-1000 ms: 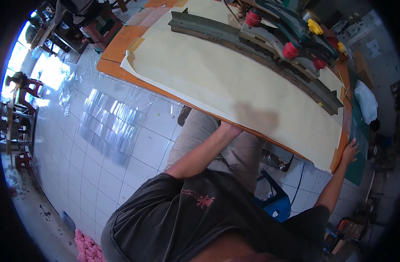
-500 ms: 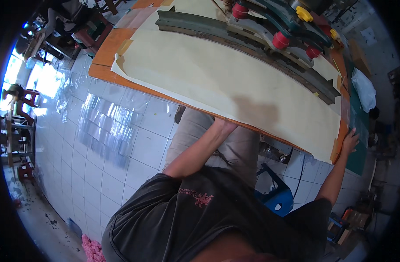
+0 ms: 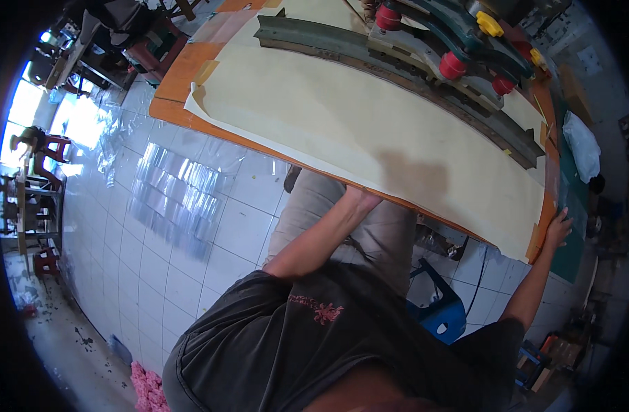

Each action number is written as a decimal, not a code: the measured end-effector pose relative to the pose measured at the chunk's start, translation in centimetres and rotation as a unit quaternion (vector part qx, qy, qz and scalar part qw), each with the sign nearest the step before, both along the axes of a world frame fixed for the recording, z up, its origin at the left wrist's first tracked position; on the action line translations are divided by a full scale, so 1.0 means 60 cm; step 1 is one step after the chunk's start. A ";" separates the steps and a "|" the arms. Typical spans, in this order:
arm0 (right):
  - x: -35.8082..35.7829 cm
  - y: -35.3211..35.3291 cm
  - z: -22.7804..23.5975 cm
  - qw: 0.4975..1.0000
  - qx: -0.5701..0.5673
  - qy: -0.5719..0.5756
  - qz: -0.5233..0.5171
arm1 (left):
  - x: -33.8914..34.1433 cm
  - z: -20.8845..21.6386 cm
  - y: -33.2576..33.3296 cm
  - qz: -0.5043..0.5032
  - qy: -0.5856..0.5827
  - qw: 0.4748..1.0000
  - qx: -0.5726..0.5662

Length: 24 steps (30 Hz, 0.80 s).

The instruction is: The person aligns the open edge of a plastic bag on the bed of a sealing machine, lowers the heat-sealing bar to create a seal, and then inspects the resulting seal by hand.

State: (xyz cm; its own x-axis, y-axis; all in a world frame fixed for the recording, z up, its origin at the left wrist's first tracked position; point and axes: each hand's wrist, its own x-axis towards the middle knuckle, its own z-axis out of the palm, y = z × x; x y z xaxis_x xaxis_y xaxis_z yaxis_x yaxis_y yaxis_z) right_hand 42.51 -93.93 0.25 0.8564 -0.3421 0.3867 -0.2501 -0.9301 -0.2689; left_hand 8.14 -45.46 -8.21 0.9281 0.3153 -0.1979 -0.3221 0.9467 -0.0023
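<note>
In front of me is an orange-brown tabletop [image 3: 169, 103] covered by a large cream sheet [image 3: 307, 103], taped at its corners and curled up at the left one. My left hand [image 3: 364, 196] reaches to the front edge of the tabletop; its fingers go under the edge and are hidden. At the right end, my right hand [image 3: 559, 228] rests by the tabletop's edge beside a green mat [image 3: 568, 257], fingers spread. A long dark metal bar [image 3: 390, 74] lies across the sheet, below a machine with red knobs [image 3: 453, 65] and dark green arms.
Clear plastic pieces [image 3: 177, 196] lie on the white tiled floor at left. A blue plastic stool [image 3: 441, 312] stands below the tabletop's right part. A white plastic bag [image 3: 581, 146] sits on the mat. Stools and benches line the far left, with a pink heap [image 3: 147, 388] below.
The whole view has shifted slightly, so everything appears a little farther right and down. Both hands keep about the same places at the tabletop's edges.
</note>
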 end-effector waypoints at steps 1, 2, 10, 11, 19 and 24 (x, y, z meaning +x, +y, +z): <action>0.002 -0.003 -0.002 1.000 -0.001 0.001 0.000 | 0.000 -0.002 0.000 -0.004 -0.015 1.000 -0.008; 0.005 -0.006 -0.003 1.000 0.005 -0.005 0.001 | 0.001 -0.004 0.000 -0.004 -0.015 1.000 -0.009; 0.005 -0.006 -0.006 1.000 0.010 -0.011 0.003 | -0.001 -0.003 0.002 -0.005 -0.035 0.999 -0.022; 0.005 -0.008 -0.005 1.000 0.008 -0.014 0.003 | -0.001 0.000 0.002 -0.005 -0.034 0.999 -0.023; 0.004 -0.006 -0.001 1.000 -0.002 0.003 -0.011 | 0.001 -0.004 0.000 0.004 0.009 0.999 0.036; 0.013 -0.023 -0.011 1.000 -0.022 -0.018 0.011 | 0.003 -0.005 0.002 -0.020 -0.012 1.000 0.011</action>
State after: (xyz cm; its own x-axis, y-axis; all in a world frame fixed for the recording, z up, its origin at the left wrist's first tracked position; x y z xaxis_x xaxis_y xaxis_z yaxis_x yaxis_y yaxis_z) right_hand 43.29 -95.28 -0.39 0.8484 -0.3062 0.4318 -0.2213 -0.9462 -0.2362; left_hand 8.35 -45.37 -8.48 0.9445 0.2812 -0.1697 -0.2834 0.9589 0.0116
